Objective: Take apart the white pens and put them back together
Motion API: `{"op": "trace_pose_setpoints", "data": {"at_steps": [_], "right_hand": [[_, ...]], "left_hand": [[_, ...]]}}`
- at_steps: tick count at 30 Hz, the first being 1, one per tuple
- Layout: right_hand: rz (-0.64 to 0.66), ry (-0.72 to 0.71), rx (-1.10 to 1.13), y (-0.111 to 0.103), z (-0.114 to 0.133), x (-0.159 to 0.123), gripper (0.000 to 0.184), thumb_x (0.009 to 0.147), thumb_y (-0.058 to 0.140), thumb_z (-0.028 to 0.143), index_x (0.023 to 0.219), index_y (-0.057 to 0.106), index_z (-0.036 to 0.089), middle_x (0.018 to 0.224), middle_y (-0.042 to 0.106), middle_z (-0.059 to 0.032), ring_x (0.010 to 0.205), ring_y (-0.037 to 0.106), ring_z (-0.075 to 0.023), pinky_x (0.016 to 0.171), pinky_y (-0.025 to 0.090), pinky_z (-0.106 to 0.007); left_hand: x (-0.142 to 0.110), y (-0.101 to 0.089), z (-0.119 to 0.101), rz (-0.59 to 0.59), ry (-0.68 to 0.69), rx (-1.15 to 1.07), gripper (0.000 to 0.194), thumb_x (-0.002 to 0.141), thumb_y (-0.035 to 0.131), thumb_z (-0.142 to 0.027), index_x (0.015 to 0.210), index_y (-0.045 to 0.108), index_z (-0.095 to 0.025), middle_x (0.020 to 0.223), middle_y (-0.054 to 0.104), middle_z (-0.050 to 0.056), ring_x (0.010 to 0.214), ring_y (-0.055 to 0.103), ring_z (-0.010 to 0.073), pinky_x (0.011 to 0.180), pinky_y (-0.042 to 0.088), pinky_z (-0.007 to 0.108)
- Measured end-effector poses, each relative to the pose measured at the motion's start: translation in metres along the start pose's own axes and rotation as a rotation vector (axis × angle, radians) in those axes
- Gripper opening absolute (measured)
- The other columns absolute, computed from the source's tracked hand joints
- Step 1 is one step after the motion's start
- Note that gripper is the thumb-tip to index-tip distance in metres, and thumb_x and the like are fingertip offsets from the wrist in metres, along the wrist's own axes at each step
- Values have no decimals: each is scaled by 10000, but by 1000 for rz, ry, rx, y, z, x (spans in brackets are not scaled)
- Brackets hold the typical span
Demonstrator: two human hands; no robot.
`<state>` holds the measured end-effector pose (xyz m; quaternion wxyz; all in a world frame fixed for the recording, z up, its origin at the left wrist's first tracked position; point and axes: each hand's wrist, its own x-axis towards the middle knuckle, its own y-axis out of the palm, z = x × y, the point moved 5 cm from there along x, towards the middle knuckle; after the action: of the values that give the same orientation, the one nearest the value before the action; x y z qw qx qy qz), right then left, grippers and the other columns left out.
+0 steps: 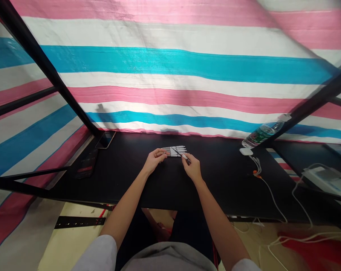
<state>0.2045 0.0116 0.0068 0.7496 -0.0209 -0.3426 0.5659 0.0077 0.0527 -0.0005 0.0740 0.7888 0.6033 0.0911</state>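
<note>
Several white marker pens [176, 149] lie side by side in a row on the black table [221, 180]. My left hand [155, 159] rests at the left end of the row, its fingers curled and pinched on the pens' ends. My right hand [191, 167] is closed in a pinch on one thin pen [179, 153], which slants across the row with its tip pointing up and left. Both forearms reach in from the bottom of the head view.
A phone [106, 139] and a dark flat device [87, 164] lie at the table's left end. A plastic water bottle [262, 133], a white charger [245, 151] and white cables [272, 195] sit to the right. A striped tarp [170, 64] and black frame bars [46, 64] enclose the table.
</note>
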Motion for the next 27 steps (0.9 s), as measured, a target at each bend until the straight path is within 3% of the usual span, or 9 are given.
{"op": "trace_pose_setpoints", "data": {"at_steps": [7,12,17,21,27], "right_hand": [[0,4,8,0,0,0,221,867,503,304,925,685,191,828,672,-65,711,622,-183,644,513,-283],[-2,-2,10,0,0,-1,220,871,503,299,928,686,192,819,667,-60,708,617,-178,655,513,-280],[-7,-3,26,-1,2,0,212,872,512,294,925,686,185,820,668,-59,708,618,-177,648,506,-277],[-5,1,18,-2,2,0,215,870,509,297,922,687,187,824,669,-60,722,622,-181,660,507,-282],[-3,1,4,-2,2,-1,219,873,501,307,914,683,193,830,674,-63,717,620,-184,649,506,-287]], "left_hand": [[2,-5,2,-103,0,-45,286,643,803,-356,802,698,-144,759,633,19,613,517,91,610,403,243],[4,-11,1,-149,15,-168,329,671,794,-397,742,575,-162,633,546,-28,588,507,86,603,403,229],[4,-11,0,-117,1,-221,368,719,767,-408,662,500,-161,639,569,-8,621,537,96,641,423,244],[4,-13,3,-155,-41,-268,321,702,785,-388,766,581,-149,659,609,-1,633,567,101,656,448,251],[5,-14,9,-172,-117,-285,397,676,799,-391,931,686,-108,710,663,45,674,612,120,644,461,254]]}}
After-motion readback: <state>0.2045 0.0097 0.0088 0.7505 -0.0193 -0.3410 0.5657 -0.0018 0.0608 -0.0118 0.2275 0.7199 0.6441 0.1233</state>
